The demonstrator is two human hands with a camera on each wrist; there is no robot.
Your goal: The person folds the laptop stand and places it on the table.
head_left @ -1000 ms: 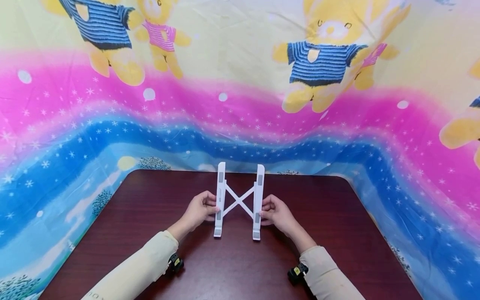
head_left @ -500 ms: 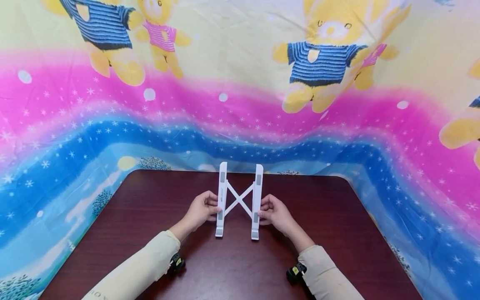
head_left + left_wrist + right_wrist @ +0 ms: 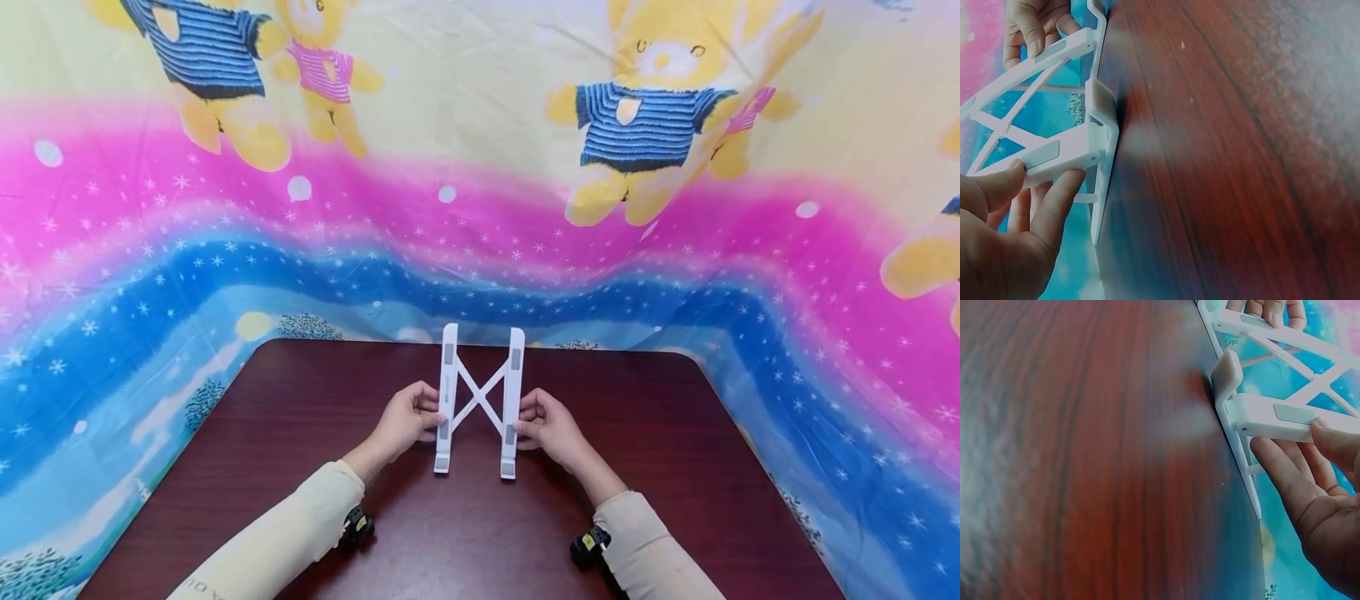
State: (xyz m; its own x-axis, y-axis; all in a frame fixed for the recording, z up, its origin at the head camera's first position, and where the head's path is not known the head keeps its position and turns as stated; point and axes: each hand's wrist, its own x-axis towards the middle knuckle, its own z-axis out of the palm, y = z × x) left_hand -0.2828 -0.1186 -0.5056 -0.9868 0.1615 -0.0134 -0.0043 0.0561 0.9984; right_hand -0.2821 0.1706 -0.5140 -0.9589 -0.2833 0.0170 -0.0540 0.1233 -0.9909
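A white folding laptop stand (image 3: 511,400) stands on the dark red table, its two side rails joined by crossed bars. Grey pads line the tops of the rails, and each near end has an upturned lip. My left hand (image 3: 406,418) pinches the left rail, thumb on top and fingers below, as the left wrist view shows with the hand (image 3: 1010,231) near the front lip. On the opposite side my right hand (image 3: 551,425) grips the right rail the same way; in the right wrist view its thumb presses beside a grey pad (image 3: 1293,414).
The glossy wooden table (image 3: 300,433) has rounded far corners. Behind it hangs a printed cloth (image 3: 480,233) with bears and snowflakes, close to the table's back edge. Black wrist cameras (image 3: 590,546) sit at both cream sleeves (image 3: 285,529).
Both hands have moved slightly towards each other. The stand's two rails are closer together, and its crossed bars have narrowed.
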